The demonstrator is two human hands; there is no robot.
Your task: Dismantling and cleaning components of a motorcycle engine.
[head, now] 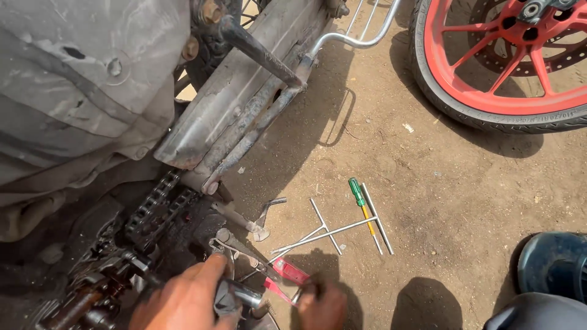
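Two hands are working at the bottom edge of the view, low against a motorcycle's greasy underside. The left hand (186, 299) is wrapping its fingers around a short metal cylinder (244, 295), gripping it firmly, with the shiny end poking out toward the right. The right hand (322, 304) is lying just beside it, closing on the red handles of a pair of pliers (282, 276), whose jaws are pointing up and left toward the engine parts. Left of the hands, a dirty drive chain (153, 205) is running diagonally up across the oily casing. Just beyond the pliers, on the bare sandy ground (440, 201), two slim T-handle wrenches (324, 229) are lying crossed over each other, and a screwdriver with a green handle (359, 197) is resting beside them, touching a plain metal rod (379, 220). Farther up, a dull grey exhaust pipe (244, 91) is slanting across the frame, with a bent chrome guard rail (361, 30) beyond it. At the far upper right, a tyre on a red spoked wheel (489, 91) is standing on the dirt, well apart from the tools.
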